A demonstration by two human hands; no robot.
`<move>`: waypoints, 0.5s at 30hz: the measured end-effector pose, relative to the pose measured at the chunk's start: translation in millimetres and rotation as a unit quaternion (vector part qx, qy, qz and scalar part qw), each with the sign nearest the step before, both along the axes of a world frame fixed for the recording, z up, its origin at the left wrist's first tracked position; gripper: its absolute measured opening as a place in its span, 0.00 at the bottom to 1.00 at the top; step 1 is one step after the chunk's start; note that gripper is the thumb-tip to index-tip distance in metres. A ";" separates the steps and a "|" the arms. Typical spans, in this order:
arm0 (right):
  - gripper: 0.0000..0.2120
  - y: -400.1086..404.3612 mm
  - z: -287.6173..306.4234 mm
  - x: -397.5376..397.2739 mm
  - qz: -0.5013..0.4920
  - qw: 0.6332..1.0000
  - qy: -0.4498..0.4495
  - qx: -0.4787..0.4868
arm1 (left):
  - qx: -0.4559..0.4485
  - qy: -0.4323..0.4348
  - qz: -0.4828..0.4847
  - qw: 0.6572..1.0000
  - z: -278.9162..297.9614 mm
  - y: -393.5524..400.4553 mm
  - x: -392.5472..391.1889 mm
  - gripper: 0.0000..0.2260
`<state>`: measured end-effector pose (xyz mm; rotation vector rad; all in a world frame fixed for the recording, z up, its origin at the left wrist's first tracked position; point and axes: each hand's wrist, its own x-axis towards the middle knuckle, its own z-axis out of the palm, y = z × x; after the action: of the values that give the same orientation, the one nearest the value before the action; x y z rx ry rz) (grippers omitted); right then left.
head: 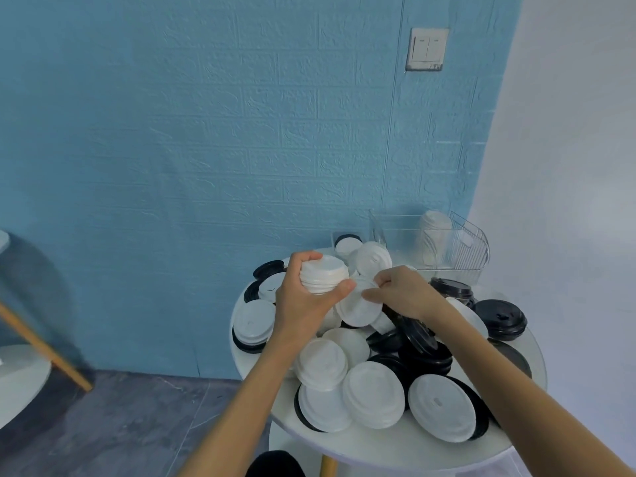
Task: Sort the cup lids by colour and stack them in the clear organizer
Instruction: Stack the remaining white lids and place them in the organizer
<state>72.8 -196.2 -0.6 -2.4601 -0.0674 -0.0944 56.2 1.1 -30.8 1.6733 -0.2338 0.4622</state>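
My left hand (303,297) grips a short stack of white lids (323,274) above the pile. Just to its right, my right hand (402,290) pinches the rim of a single white lid (356,308), held tilted. Below them a heap of white lids (373,394) and black lids (423,352) covers the round white table (344,442). The clear organizer (457,249) stands at the table's far right edge against the wall, with a column of white lids (434,232) inside it.
A blue brick-pattern wall is right behind the table, with a light switch (427,49) high up. A second white table with a wooden leg (44,352) is at the far left. Grey floor lies between them. A black lid (500,320) sits near the table's right rim.
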 end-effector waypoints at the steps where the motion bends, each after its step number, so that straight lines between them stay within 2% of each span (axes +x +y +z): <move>1: 0.13 -1.0 3.5 -0.3 -0.005 0.999 -0.012 0.045 | -0.001 0.001 -0.001 1.000 -0.4 -0.5 1.0 0.26; 4: 0.07 -3.5 16.4 -3.2 -0.041 0.982 -0.095 0.157 | -0.007 -0.004 -0.003 1.000 -0.4 -1.9 2.2 0.27; 6: 0.03 -1.4 22.3 -5.2 -0.054 0.970 -0.175 0.162 | -0.013 -0.010 -0.006 1.000 0.6 -3.3 2.3 0.28; 9: 0.05 8.4 26.5 -12.6 -0.011 0.957 -0.255 0.136 | -0.008 -0.012 -0.011 1.000 2.3 -8.0 0.8 0.29; 15: 0.10 23.1 33.9 -25.9 0.140 0.968 -0.174 0.118 | -0.002 0.009 -0.018 1.000 8.0 -14.8 -5.9 0.32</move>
<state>46.9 -173.1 33.3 -2.1470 -0.5240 -0.3872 50.2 -13.8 -22.8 1.6657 -0.2486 0.4200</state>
